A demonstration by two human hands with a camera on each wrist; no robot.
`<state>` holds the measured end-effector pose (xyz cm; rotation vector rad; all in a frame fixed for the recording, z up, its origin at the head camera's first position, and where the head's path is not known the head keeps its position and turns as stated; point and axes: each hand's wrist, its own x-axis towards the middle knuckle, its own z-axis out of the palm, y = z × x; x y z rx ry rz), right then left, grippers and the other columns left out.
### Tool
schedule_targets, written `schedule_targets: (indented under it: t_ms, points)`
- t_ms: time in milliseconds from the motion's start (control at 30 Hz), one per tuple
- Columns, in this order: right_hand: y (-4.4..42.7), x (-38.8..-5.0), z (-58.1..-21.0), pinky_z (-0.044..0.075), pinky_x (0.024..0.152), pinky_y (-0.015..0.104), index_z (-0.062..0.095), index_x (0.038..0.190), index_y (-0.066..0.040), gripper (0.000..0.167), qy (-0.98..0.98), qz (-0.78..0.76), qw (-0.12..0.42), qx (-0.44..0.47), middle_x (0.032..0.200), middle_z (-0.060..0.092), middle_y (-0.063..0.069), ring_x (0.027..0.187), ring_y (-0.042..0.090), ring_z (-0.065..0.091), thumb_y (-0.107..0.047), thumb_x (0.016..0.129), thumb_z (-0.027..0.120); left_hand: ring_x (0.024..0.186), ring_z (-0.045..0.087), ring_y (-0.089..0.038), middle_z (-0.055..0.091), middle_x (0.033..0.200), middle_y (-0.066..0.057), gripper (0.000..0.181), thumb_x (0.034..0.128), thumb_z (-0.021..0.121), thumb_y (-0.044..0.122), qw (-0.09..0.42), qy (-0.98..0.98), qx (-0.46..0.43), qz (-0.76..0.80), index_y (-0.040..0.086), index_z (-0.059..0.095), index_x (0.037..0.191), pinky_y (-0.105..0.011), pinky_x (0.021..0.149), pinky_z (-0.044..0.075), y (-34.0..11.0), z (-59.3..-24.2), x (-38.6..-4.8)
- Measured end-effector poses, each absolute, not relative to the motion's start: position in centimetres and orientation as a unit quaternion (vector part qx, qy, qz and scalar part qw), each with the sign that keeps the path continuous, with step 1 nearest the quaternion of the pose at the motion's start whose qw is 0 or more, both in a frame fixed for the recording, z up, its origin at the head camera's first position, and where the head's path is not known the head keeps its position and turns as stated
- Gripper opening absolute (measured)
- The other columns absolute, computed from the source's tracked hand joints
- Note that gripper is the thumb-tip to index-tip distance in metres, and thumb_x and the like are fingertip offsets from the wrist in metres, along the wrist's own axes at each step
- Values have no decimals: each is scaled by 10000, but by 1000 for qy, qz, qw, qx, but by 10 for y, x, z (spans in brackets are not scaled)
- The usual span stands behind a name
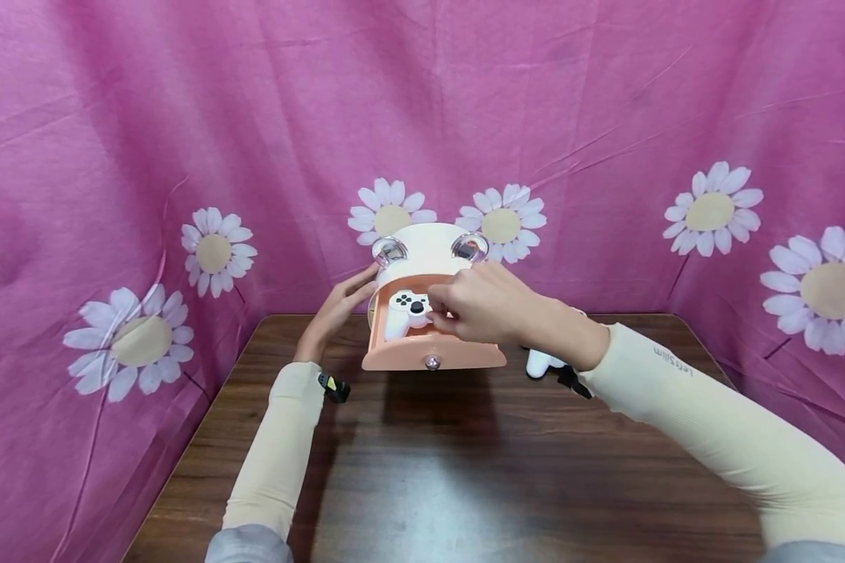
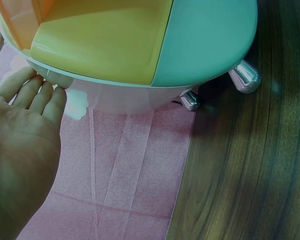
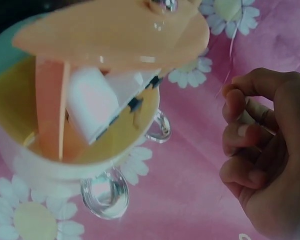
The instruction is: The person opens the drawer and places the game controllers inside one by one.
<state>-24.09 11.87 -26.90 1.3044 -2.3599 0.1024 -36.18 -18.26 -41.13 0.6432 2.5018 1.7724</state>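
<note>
A rounded cabinet (image 1: 422, 238) with a white shell stands at the back of the table; yellow (image 2: 105, 45) and teal front panels show in the left wrist view. Its orange drawer (image 1: 387, 360) is pulled out, with a round metal knob (image 1: 433, 363). A white game controller (image 1: 398, 313) lies inside the drawer. My left hand (image 1: 334, 313) touches the cabinet's left side with outstretched fingers. Over the drawer's right part is my right hand (image 1: 482, 303), which hides some of the controller in the head view. In the right wrist view its fingers are loosely curled around nothing.
Another white controller (image 1: 541, 363) lies on the wooden table (image 1: 422, 469), partly behind my right forearm. Shiny rings (image 1: 470, 248) stick up from the cabinet's top, and metal feet (image 2: 246, 77) support it. A pink flowered curtain (image 1: 422, 117) hangs close behind.
</note>
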Motion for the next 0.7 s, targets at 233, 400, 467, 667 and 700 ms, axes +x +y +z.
schedule_targets:
  t_ms: [233,400,467,667,700]
  points:
    - [121,-225,-287,319,382,293,571,687,-204,295,-849,42,251,463,545,512,-125,453,80,421,-236,932,732,1632,279,-206,389,1718,43,556,1105,563,352,15,797,201,569,245,441,1637,-477,1365,187,-182,-410,-362]
    - [122,-215,-301,309,373,300,552,693,-208,322,-848,54,271,452,514,451,-121,443,97,399,-276,951,732,1641,254,-258,357,1733,-11,564,1113,548,305,28,801,195,566,198,412,1649,-503,1364,176,-181,-401,-356]
    - [123,-212,-307,303,371,303,554,713,-206,317,-846,62,284,447,511,444,-111,440,120,413,-298,953,741,1641,256,-271,357,1733,-33,566,1112,548,287,31,800,195,566,170,410,1648,-502,1363,185,-180,-394,-350]
    - [124,-206,-329,300,364,302,579,771,-190,276,-840,91,320,429,524,447,-102,443,120,417,-314,944,754,1641,254,-286,360,1729,-62,578,1102,553,253,31,797,202,568,107,409,1643,-506,1364,180,-176,-380,-336]
    - [124,-205,-333,301,366,299,583,762,-190,275,-841,98,322,424,525,452,-104,444,111,417,-307,941,755,1641,253,-286,359,1730,-62,581,1101,554,256,32,797,202,568,105,408,1643,-506,1364,179,-176,-379,-336]
